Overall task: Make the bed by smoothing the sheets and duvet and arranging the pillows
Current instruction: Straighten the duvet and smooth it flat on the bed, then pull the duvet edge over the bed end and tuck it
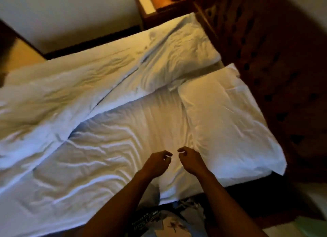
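While both hands hover over the wrinkled sheet [113, 141], the bed is only part made.

The left hand [156, 163] and right hand [190, 159] hang close together just above the sheet near the bed's near edge, fingers loosely curled; each grip is slack and has hold of nothing, though whether the fingertips brush the cloth I cannot tell. The duvet [53, 98] lies rumpled over the far and left side, its edge folded back in a slant across the bed. One pillow [228, 123] lies flat just right of the hands, by the dark headboard [283, 68]; a second pillow [185, 47] lies beyond it, partly under the duvet's edge. A wooden nightstand [164, 5] stands past the bed's far corner.
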Demonstrator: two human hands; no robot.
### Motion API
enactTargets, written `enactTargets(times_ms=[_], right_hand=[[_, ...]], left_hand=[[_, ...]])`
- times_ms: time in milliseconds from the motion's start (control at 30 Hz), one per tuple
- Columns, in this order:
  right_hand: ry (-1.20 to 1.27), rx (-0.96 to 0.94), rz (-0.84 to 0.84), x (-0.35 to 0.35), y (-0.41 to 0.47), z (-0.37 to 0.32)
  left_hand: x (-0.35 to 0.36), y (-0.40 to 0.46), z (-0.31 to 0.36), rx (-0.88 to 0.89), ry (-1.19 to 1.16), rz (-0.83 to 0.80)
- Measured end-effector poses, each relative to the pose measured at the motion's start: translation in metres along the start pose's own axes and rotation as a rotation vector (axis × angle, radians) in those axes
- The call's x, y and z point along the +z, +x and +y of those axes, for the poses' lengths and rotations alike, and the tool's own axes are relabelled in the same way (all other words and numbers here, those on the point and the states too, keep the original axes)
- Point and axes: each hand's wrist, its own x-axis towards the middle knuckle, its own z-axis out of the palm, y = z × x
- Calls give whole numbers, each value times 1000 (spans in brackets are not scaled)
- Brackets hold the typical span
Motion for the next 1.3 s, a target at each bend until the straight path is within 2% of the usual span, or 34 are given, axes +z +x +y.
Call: enactTargets(times_ms=[167, 333, 467, 533, 667, 833, 967, 1067, 1300], right_hand=[[-233, -126, -170, 110, -19, -48], [-480, -329, -341, 269, -63, -102], [-700, -536, -495, 430, -133, -142], [-735, -599, -573, 502, -174, -152], [-836, -732, -717, 614, -252, -167], [-876, -736, -762, 701, -285, -189], [-856, -702, -733, 752, -280, -205], [-803, -589, -737, 796, -268, -221], [-672, -482, -753, 928, -213, -287]], left_hand=[[-22, -77, -116, -186, -175, 140], [-44, -176, -254, -293, -391, 331], [-44, -286, -390, -406, -563, 498], [-34, -344, -452, -482, -661, 573], [-10, -446, -545, -657, -761, 736], [6, -508, -612, -721, -908, 827], [0, -527, -659, -732, -961, 806], [-23, -536, -707, -740, -967, 791], [-119, -555, -850, -755, -949, 771]])
